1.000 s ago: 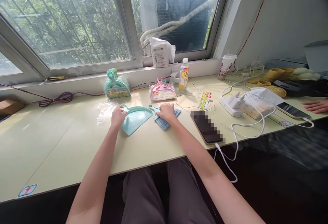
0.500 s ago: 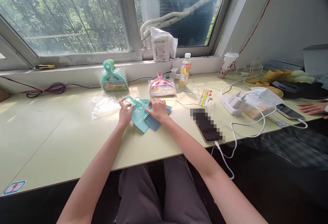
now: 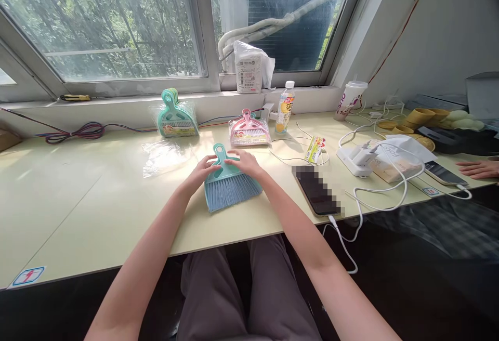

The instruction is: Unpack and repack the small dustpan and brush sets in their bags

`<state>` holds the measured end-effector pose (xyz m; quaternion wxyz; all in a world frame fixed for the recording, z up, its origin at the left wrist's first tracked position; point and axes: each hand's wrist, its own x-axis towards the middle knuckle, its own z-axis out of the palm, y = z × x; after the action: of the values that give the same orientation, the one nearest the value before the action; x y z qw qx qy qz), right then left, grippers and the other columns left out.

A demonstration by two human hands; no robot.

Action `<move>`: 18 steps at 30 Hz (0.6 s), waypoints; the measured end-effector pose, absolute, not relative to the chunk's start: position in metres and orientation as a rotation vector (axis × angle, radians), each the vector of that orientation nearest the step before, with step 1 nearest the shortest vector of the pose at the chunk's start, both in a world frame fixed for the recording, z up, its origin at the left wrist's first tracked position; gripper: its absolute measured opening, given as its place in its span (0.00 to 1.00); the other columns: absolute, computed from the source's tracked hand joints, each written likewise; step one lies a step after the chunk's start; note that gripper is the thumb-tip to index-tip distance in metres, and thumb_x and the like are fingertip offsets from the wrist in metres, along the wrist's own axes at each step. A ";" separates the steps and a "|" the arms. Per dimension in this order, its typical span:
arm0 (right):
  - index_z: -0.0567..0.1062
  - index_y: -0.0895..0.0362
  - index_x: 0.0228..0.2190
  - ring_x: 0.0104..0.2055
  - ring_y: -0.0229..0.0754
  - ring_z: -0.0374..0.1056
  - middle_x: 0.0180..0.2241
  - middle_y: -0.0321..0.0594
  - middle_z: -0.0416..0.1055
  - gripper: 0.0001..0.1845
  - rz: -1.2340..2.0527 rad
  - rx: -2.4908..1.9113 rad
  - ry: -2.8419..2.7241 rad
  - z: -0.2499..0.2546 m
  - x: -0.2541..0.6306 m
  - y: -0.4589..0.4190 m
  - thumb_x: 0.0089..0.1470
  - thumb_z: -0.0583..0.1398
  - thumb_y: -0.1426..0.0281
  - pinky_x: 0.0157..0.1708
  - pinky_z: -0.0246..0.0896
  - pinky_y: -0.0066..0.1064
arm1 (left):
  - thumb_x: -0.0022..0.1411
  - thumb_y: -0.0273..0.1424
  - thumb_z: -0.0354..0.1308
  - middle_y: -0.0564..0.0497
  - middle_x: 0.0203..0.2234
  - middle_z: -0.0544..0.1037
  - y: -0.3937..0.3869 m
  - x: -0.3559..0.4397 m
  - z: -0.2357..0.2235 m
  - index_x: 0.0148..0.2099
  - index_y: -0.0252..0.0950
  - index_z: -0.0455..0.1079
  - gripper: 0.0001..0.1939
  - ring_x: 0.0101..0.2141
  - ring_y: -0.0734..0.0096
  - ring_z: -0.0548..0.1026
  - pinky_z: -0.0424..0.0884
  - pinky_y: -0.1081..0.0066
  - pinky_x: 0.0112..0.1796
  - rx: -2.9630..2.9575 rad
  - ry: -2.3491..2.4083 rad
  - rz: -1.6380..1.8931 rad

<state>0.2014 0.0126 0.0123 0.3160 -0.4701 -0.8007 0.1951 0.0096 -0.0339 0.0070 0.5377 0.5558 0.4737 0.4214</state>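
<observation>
A small turquoise hand brush (image 3: 233, 193) with grey-blue bristles lies on the table in front of me, its handle pointing away. The turquoise dustpan is almost wholly hidden, apparently stacked beneath the brush. My left hand (image 3: 200, 172) grips the brush's left shoulder, with fingers curled at the handle base. From the other side my right hand (image 3: 246, 163) holds the right shoulder, its thumb and fingers near the handle. A crumpled clear plastic wrapper (image 3: 161, 159) rests to the left of the brush.
Against the wall stand wrapped turquoise brush sets (image 3: 177, 117) and a wrapped pink set (image 3: 249, 130). A drink bottle (image 3: 285, 107), a label card (image 3: 314, 149), a phone (image 3: 317, 193), a power strip (image 3: 354, 161) and white cables lie rightward. Another person's hand (image 3: 477, 169) rests at far right.
The brush and dustpan, fanned apart before, now overlap with the brush on top and bristles toward me. My hands have come closer together, and the view has shifted slightly left.
</observation>
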 end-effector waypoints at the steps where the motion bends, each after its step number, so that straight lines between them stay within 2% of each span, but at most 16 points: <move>1: 0.76 0.57 0.41 0.46 0.47 0.66 0.39 0.41 0.73 0.21 0.669 -1.204 -2.155 0.012 0.204 0.014 0.53 0.60 0.54 0.42 0.58 0.33 | 0.51 0.39 0.66 0.47 0.39 0.78 -0.036 0.010 0.009 0.55 0.38 0.62 0.30 0.38 0.62 0.77 0.71 0.62 0.41 1.325 1.147 0.976; 3: 0.78 0.59 0.36 0.39 0.43 0.66 0.33 0.37 0.73 0.23 0.923 -1.133 -2.184 0.011 0.207 0.016 0.51 0.60 0.51 0.38 0.57 0.31 | 0.51 0.39 0.66 0.49 0.37 0.78 -0.039 0.010 0.011 0.54 0.39 0.62 0.30 0.37 0.62 0.77 0.70 0.63 0.40 1.326 1.187 0.932; 6: 0.78 0.60 0.31 0.34 0.40 0.65 0.27 0.36 0.71 0.25 1.078 -1.115 -2.073 0.010 0.209 0.016 0.46 0.62 0.50 0.35 0.56 0.29 | 0.53 0.42 0.64 0.50 0.38 0.77 -0.041 0.010 0.010 0.57 0.40 0.60 0.31 0.38 0.63 0.77 0.69 0.64 0.40 1.338 1.187 0.885; 9: 0.79 0.60 0.29 0.31 0.38 0.64 0.25 0.36 0.70 0.24 1.137 -1.134 -1.980 0.009 0.209 0.017 0.42 0.64 0.50 0.33 0.55 0.28 | 0.53 0.45 0.63 0.49 0.39 0.77 -0.039 0.008 0.007 0.59 0.41 0.59 0.33 0.40 0.62 0.76 0.69 0.65 0.40 1.348 1.185 0.827; 14: 0.79 0.61 0.23 0.27 0.39 0.64 0.19 0.35 0.68 0.21 1.145 -1.247 -1.952 0.006 0.208 0.023 0.38 0.67 0.53 0.29 0.55 0.29 | 0.47 0.46 0.66 0.47 0.38 0.77 -0.034 0.010 0.000 0.54 0.35 0.69 0.34 0.41 0.59 0.74 0.68 0.66 0.39 1.439 1.293 0.838; 18: 0.81 0.60 0.24 0.29 0.41 0.67 0.20 0.36 0.71 0.17 1.086 -1.313 -1.907 0.000 0.205 0.029 0.38 0.68 0.57 0.29 0.57 0.29 | 0.46 0.47 0.67 0.45 0.37 0.78 -0.038 0.016 0.006 0.51 0.34 0.71 0.33 0.42 0.57 0.75 0.69 0.64 0.41 1.471 1.316 0.885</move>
<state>0.2048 0.0292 -0.0002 0.2882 -0.4916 -0.7141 0.4067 0.0156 -0.0382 0.0056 0.4700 0.6001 0.5371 0.3613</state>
